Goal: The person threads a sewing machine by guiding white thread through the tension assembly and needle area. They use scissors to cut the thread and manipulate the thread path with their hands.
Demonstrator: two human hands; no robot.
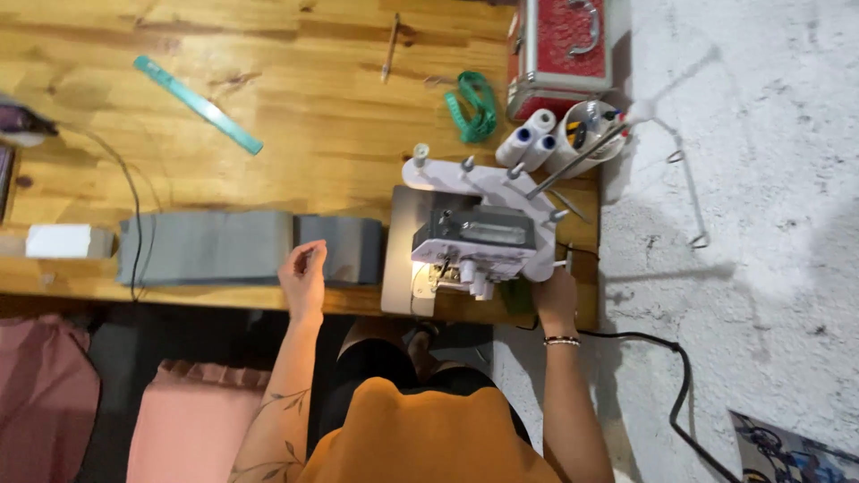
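A white and grey sewing machine (479, 237) stands at the near right of the wooden table (295, 134). Long strips of grey fabric (215, 246) lie along the table's front edge, to the left of the machine. My left hand (304, 277) rests at the fabric's near edge with its fingers bent, pinching or pressing the cloth. My right hand (555, 300), with a bracelet on the wrist, is against the machine's right side, fingers closed around a part that I cannot make out.
A teal ruler (197, 103), a green measuring tape (474, 105), a pencil (391, 46), a red case (564, 54), white thread spools (528, 143) and a tool cup (591, 130) lie farther back. A black cable (671, 394) runs over the pale floor at the right.
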